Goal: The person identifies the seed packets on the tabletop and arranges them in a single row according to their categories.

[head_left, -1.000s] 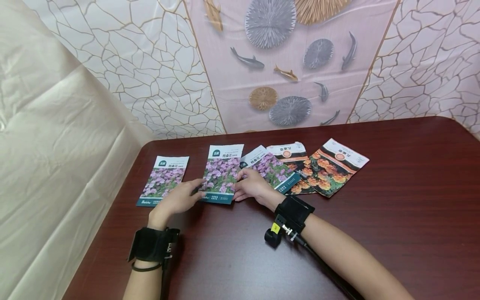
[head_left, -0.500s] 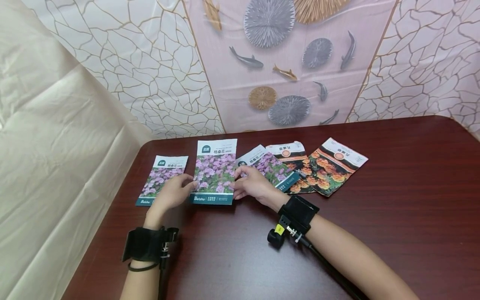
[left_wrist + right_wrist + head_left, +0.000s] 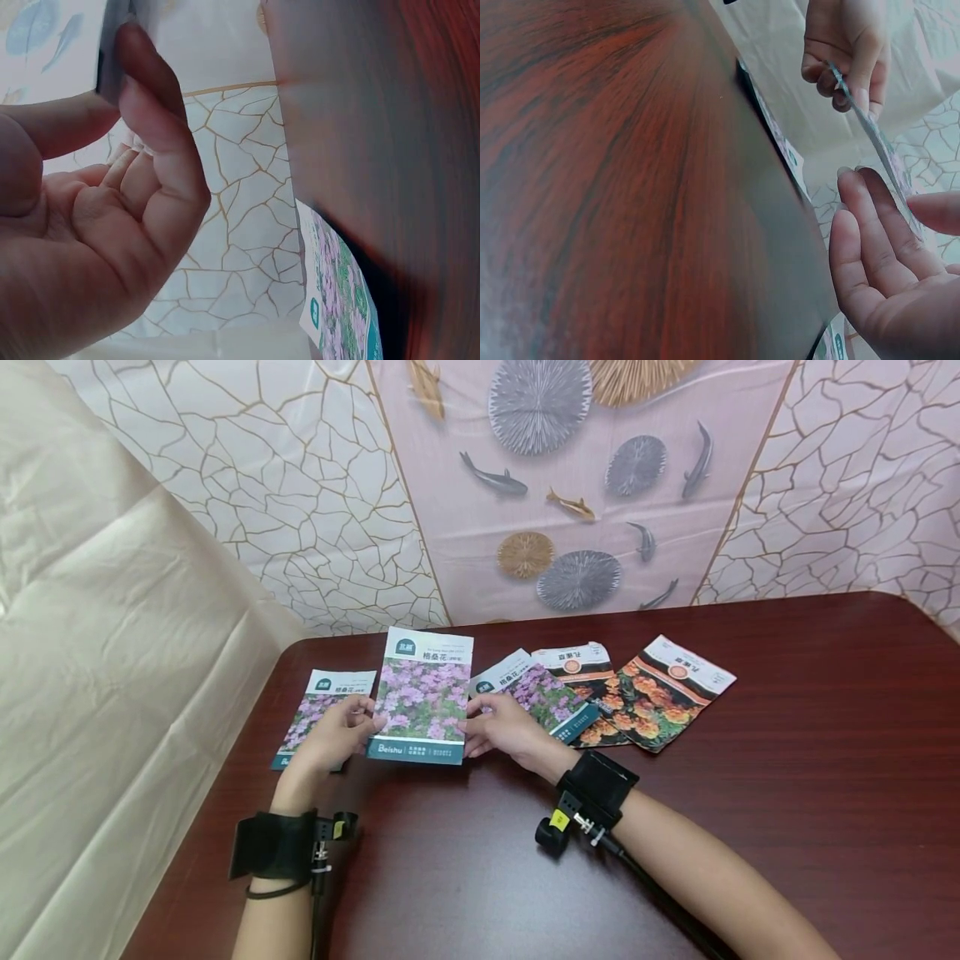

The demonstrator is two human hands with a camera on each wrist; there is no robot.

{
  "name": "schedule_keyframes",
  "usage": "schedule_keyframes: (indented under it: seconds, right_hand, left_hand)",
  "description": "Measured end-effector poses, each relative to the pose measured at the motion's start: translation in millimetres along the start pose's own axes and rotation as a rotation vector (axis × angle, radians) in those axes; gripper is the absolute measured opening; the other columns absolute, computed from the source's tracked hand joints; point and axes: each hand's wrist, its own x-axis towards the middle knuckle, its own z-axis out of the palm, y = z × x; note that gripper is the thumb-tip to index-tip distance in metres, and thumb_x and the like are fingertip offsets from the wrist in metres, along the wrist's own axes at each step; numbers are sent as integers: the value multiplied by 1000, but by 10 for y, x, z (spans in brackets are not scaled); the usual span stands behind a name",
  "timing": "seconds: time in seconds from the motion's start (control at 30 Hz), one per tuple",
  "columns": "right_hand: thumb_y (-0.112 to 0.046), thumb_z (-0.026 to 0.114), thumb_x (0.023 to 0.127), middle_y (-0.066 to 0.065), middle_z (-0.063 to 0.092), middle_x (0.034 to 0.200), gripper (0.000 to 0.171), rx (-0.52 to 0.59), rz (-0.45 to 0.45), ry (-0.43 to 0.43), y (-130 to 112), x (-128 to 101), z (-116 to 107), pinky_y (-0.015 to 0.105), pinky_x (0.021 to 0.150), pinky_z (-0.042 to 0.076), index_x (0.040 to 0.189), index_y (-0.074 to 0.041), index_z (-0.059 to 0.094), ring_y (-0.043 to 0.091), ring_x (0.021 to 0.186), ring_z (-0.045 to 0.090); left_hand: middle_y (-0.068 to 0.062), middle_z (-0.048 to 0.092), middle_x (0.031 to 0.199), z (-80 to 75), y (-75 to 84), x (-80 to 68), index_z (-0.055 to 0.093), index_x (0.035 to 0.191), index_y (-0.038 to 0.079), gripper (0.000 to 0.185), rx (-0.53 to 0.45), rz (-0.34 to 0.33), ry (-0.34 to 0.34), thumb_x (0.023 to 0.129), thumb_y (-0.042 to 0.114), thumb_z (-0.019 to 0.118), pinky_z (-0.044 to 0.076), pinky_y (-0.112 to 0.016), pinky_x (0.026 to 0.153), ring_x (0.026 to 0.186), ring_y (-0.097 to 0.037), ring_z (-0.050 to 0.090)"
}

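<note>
A seed packet (image 3: 422,697) with pink-purple flowers and a teal bottom band is held up off the table, tilted toward the head camera. My left hand (image 3: 330,735) pinches its left edge between thumb and fingers. At the right edge, my right hand (image 3: 513,732) grips it, thumb in front and fingers behind; the right wrist view shows the packet (image 3: 877,142) edge-on between both hands. A second purple-flower packet (image 3: 303,718) lies behind my left hand, partly covered. Another one (image 3: 551,697) lies slanted beyond my right hand, overlapping an orange-flower packet (image 3: 572,662).
A further orange-flower packet (image 3: 671,693) lies at the right end of the row. The dark red wooden table (image 3: 787,760) runs back to a patterned cloth (image 3: 592,485). Pale cloth (image 3: 127,652) hangs along the left side.
The middle purple-flower packet has risen off the table and shifted left, its top edge higher. My left hand has moved left with its edge; my right hand has barely moved.
</note>
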Motion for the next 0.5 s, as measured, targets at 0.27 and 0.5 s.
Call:
schedule_keyframes:
  seconds: [0.27,0.5]
  right_hand:
    - [-2,51,91,20,66,80,21,-32,-32,-16,-8,-54,-7,42,71,52,108,11,53,25,67,65]
    - [-4,52,92,20,66,81,21,-79,-57,-30,-21,-109,6,44,75,51,105,11,55,29,73,65]
  left_hand:
    - [-1,45,68,-86,-73,7,41,109,-3,23,-29,-15,16,95,13,50,42,-30,60,60,-15,41]
    - [-4,51,73,-90,-174,50,43,108,-2,23,17,-73,38,95,15,51,45,-30,61,62,-14,46]
